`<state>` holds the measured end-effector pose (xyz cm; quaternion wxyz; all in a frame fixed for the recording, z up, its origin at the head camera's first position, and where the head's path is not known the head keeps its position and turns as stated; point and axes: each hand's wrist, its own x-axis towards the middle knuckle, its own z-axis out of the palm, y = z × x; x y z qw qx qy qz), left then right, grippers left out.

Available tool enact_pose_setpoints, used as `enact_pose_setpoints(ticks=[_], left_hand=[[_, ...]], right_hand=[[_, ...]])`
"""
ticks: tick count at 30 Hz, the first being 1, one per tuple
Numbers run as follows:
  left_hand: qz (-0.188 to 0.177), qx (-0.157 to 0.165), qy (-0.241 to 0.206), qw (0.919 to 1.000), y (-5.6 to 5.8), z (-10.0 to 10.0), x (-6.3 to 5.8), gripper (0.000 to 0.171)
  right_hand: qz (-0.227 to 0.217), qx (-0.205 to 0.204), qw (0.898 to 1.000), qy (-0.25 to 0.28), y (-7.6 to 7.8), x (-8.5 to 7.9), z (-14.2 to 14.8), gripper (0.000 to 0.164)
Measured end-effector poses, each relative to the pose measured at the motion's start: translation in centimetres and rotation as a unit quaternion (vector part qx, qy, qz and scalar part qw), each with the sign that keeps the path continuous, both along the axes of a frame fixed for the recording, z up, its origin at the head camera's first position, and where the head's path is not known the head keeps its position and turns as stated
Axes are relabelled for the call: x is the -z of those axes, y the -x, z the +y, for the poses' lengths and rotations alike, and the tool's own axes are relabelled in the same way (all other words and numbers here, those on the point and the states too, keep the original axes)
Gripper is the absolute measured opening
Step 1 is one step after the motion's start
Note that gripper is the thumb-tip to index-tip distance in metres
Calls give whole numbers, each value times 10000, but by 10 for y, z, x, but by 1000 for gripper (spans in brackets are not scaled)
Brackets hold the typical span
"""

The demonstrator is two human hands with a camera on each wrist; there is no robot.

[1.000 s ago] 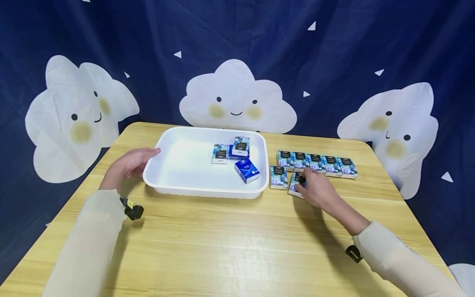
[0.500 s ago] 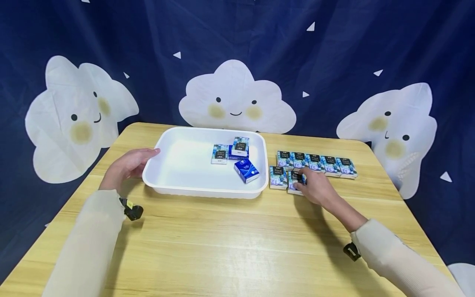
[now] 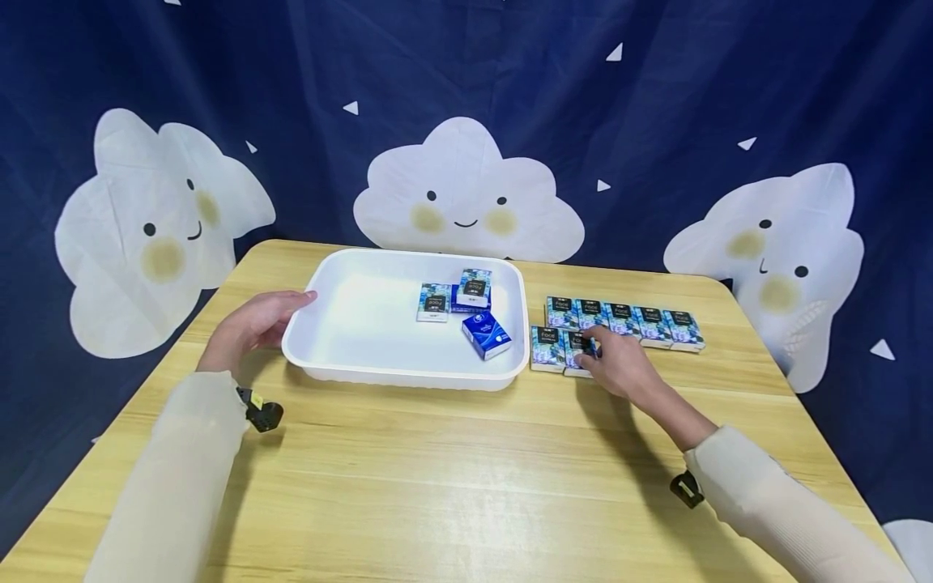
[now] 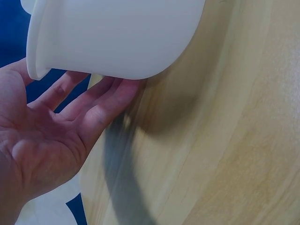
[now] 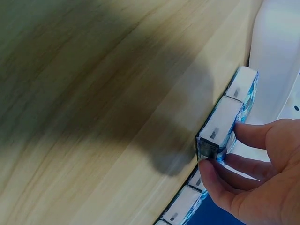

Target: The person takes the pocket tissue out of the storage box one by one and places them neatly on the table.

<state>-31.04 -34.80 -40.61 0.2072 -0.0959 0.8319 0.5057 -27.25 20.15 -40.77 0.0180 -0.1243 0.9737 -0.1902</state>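
Note:
My left hand holds the left end of a white plastic tray, thumb over the rim and fingers against the outer wall. To the right of the tray, my right hand pinches a blue-flowered tissue pack between thumb and fingers. In the right wrist view that pack stands end to end with a matching tissue pack, which lies close to the tray's wall. Fingers cover part of the pinched pack's printed top.
Behind these two, a row of several matching packs lies side by side. Inside the tray's right half are two flowered packs and two dark blue packs, one partly covered. A dark blue cloud-print curtain hangs behind the wooden table.
My right hand has slid the pinched pack a little left and back, closing the gap to its neighbour and straightening it. The left hand and tray stay put.

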Motion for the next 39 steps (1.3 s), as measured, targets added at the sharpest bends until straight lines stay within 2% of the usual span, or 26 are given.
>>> enact_pose_setpoints(ticks=[15,26,32,39], left_hand=[[-35,-78,-9,10000,0,-1,1,88],[8,-19,-238,9997,1,-2,2,86],[-43,-19,-453,9990,3,-3,4,83],[-28,-68,-317,9995,1,-4,4,84]], right_hand=[[-207,44,9998,0,2,0,1,49],[-279,-14,9995,-124,4,-3,2,50],[-128,-83,9990,-417,8,-13,-2,43],[169,94,9991,-381,19,-33,-19,45]])
